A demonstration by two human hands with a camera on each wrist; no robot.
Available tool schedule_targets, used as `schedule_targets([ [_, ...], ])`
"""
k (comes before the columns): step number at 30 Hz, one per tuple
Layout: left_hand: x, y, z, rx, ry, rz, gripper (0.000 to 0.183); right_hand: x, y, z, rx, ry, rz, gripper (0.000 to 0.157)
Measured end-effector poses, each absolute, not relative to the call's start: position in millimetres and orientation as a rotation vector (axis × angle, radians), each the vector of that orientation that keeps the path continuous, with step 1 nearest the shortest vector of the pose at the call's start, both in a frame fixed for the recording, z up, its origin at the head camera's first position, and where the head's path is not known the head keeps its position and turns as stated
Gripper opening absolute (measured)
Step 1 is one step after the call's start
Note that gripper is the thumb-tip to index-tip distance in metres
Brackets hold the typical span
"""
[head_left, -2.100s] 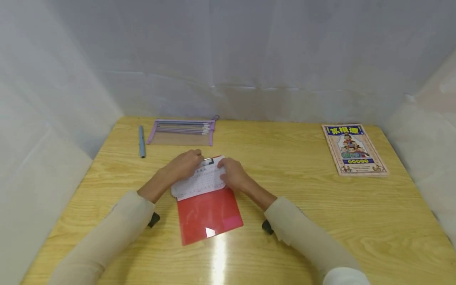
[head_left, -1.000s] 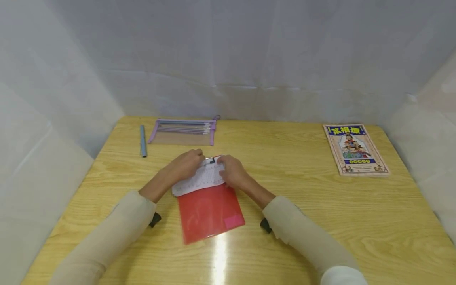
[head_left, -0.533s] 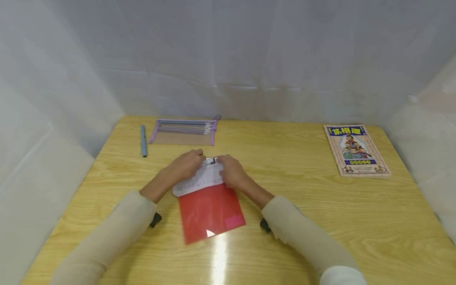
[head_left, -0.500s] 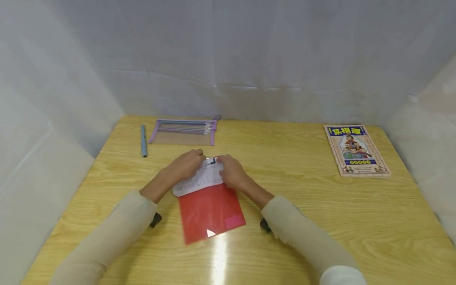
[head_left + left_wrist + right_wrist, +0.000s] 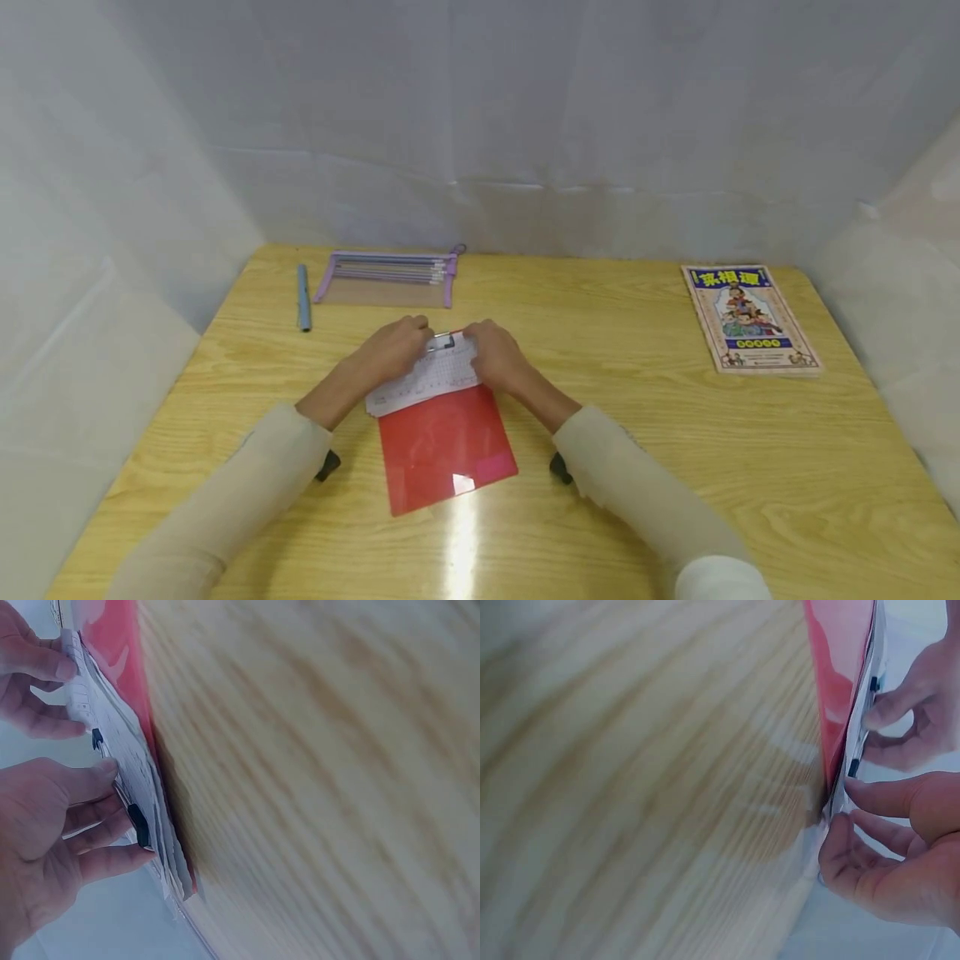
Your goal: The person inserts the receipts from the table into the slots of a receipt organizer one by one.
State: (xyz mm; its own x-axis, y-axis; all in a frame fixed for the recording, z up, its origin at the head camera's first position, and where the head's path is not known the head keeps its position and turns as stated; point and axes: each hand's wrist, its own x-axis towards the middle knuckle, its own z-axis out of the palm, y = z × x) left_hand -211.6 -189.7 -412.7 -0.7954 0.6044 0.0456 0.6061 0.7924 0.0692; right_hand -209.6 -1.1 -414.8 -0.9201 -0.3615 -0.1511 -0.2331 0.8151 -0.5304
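A red clipboard (image 5: 450, 450) lies on the wooden table in front of me, a little left of the middle. Printed white sheets (image 5: 427, 383) cover its top part, under a metal clip (image 5: 441, 341) with black ends. My left hand (image 5: 392, 348) is at the top left, its thumb and fingers on the clip; in the left wrist view the left hand (image 5: 45, 832) has a finger at one black end. At the top right corner, my right hand (image 5: 498, 354) pinches the sheets' edge; its thumb and curled index finger show in the right wrist view, on the right hand (image 5: 900, 847).
Behind the clipboard, a mesh pencil case (image 5: 386, 292) with purple trim holds several pencils. A blue pen (image 5: 303, 298) lies left of it. At the far right is a colourful book (image 5: 750, 321). Pale sheeting (image 5: 525, 125) walls the table's back and sides.
The sheets' printed heading, visible two seconds ago, is now out of sight near the clip. My right hand has shifted slightly right. My left hand has stayed almost in place.
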Motion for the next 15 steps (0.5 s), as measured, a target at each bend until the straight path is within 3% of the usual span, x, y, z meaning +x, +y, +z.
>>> schedule_targets([
  [15, -210.4, -190.8, -416.9, -0.928, -2.959, -0.159, 0.016, -210.7, 54.1, -402.2, -0.427, 2.707, -0.886, 0.043],
])
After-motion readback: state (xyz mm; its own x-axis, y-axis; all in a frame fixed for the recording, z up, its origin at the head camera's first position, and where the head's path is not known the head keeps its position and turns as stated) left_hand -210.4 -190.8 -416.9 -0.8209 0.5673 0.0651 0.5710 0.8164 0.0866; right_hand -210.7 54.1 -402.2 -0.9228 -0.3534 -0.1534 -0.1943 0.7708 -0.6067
